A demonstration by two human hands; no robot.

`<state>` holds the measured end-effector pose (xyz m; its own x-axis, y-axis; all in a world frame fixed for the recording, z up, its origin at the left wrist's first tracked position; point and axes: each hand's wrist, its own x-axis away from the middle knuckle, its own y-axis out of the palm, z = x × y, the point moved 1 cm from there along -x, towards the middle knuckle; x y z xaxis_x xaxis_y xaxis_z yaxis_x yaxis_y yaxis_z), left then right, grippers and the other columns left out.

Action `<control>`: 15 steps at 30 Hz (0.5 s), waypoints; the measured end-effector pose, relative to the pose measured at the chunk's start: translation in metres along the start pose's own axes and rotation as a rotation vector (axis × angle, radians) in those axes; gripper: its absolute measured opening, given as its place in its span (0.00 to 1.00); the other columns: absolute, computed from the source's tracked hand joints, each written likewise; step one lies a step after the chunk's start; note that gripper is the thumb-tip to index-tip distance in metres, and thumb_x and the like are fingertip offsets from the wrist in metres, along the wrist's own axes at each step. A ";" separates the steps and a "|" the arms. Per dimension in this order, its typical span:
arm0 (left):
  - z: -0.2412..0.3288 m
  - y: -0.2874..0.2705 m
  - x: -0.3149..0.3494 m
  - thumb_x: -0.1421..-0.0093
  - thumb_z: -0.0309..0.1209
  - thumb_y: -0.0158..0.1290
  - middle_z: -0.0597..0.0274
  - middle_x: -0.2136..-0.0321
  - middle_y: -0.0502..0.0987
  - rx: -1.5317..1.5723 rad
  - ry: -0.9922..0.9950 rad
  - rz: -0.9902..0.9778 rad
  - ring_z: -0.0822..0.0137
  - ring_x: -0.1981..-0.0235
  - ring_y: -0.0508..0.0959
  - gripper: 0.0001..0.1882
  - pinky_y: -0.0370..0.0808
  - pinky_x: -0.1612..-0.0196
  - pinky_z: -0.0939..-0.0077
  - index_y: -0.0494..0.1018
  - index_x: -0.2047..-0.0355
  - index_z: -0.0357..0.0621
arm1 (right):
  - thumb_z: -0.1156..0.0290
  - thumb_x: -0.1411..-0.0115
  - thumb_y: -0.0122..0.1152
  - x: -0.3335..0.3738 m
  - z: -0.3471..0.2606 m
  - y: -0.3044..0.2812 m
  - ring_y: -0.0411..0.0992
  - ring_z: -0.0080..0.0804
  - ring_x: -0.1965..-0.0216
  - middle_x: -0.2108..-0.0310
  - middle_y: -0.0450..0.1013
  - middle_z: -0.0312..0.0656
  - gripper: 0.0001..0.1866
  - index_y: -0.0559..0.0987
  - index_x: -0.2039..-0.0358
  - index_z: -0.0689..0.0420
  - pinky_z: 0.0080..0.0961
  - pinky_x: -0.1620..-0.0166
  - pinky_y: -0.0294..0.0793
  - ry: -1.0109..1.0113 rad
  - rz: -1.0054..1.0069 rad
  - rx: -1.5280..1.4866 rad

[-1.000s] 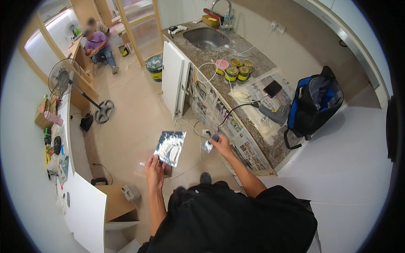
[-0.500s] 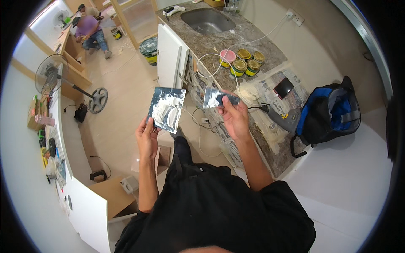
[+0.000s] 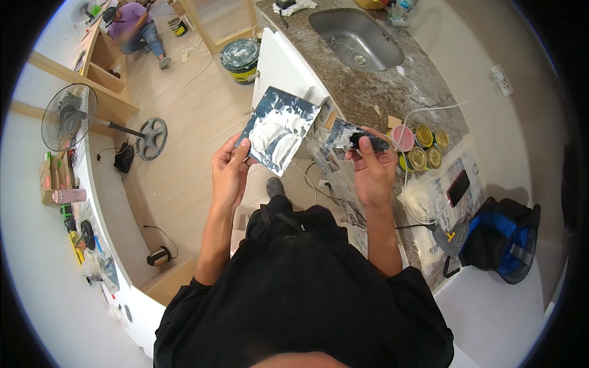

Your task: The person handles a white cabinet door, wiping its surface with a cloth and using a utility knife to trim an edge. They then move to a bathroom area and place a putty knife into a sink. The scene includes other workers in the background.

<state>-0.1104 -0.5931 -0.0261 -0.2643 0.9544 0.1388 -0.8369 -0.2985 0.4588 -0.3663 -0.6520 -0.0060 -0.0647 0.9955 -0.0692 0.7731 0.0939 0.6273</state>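
Note:
My left hand (image 3: pixel 229 168) grips the near-left corner of a dark flat plate (image 3: pixel 288 98), thumb on top. A mound of white putty (image 3: pixel 273 136) is spread over the plate's face. In my right hand (image 3: pixel 374 175) is a putty knife (image 3: pixel 348 136) with a wide blade smeared white and a dark grip, its blade pointing left toward the plate. Plate and knife are held apart in the air, in front of the counter. My thumb lies along the knife; the fingers under it are partly hidden.
On the right, a stone counter (image 3: pixel 331 67) holds a sink (image 3: pixel 359 46), several small cans (image 3: pixel 417 158), a phone (image 3: pixel 458 187) and a blue-black tool bag (image 3: pixel 500 236). An open white cabinet door (image 3: pixel 282 64), a bucket (image 3: pixel 240 58) and a standing fan (image 3: pixel 70 116) are ahead. Another person (image 3: pixel 132 27) sits far left.
The view has turned, so the counter and cans appear farther right. My left hand has raised and tilted the plate, and my right hand still holds the knife beside it.

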 end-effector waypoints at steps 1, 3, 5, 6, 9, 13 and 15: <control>0.006 -0.005 -0.011 0.32 0.31 0.51 0.56 0.57 0.80 -0.015 0.004 -0.013 0.71 0.61 0.79 0.18 0.76 0.55 0.74 0.71 0.48 0.28 | 0.77 0.37 0.61 -0.007 0.001 0.005 0.76 0.28 0.68 0.65 0.79 0.43 0.09 0.77 0.55 0.62 0.28 0.66 0.78 -0.016 0.001 0.051; 0.014 -0.011 -0.033 0.32 0.31 0.50 0.55 0.57 0.80 -0.025 0.015 -0.028 0.71 0.61 0.79 0.18 0.76 0.55 0.74 0.71 0.48 0.27 | 0.77 0.37 0.62 -0.029 0.006 0.011 0.76 0.27 0.68 0.66 0.78 0.43 0.11 0.74 0.55 0.61 0.26 0.67 0.77 -0.031 -0.025 0.103; 0.024 -0.013 -0.045 0.31 0.30 0.50 0.55 0.57 0.80 -0.019 0.019 -0.018 0.71 0.61 0.79 0.18 0.76 0.56 0.75 0.71 0.48 0.27 | 0.76 0.37 0.63 -0.048 0.005 0.020 0.75 0.23 0.70 0.68 0.77 0.42 0.14 0.70 0.53 0.60 0.22 0.69 0.76 -0.039 -0.017 0.233; 0.029 -0.012 -0.050 0.31 0.29 0.50 0.54 0.58 0.80 0.003 0.010 -0.003 0.72 0.63 0.79 0.18 0.76 0.57 0.75 0.71 0.48 0.26 | 0.76 0.38 0.63 -0.057 0.002 0.025 0.75 0.22 0.70 0.68 0.77 0.41 0.15 0.70 0.53 0.60 0.21 0.70 0.76 -0.038 -0.030 0.268; 0.040 0.001 -0.058 0.32 0.27 0.50 0.53 0.60 0.80 0.072 0.000 0.035 0.72 0.65 0.79 0.17 0.76 0.60 0.76 0.71 0.48 0.23 | 0.77 0.38 0.63 -0.081 -0.005 0.037 0.74 0.19 0.73 0.70 0.77 0.39 0.17 0.70 0.51 0.60 0.16 0.72 0.74 -0.053 -0.092 0.381; 0.054 0.009 -0.054 0.32 0.26 0.50 0.52 0.60 0.80 0.104 0.035 0.056 0.72 0.65 0.79 0.17 0.77 0.61 0.76 0.71 0.48 0.23 | 0.76 0.39 0.65 -0.100 -0.018 0.057 0.72 0.17 0.74 0.70 0.77 0.39 0.21 0.70 0.46 0.62 0.14 0.72 0.72 -0.078 -0.213 0.498; 0.057 0.013 -0.052 0.32 0.26 0.50 0.52 0.60 0.81 0.109 0.059 0.045 0.72 0.65 0.80 0.17 0.77 0.61 0.76 0.71 0.49 0.24 | 0.77 0.40 0.65 -0.105 -0.026 0.065 0.72 0.16 0.74 0.70 0.77 0.38 0.22 0.70 0.46 0.62 0.14 0.72 0.71 -0.120 -0.243 0.537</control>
<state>-0.0807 -0.6463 0.0224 -0.3309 0.9370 0.1116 -0.7671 -0.3359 0.5466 -0.3255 -0.7498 0.0624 -0.2317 0.9351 -0.2681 0.9578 0.2674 0.1052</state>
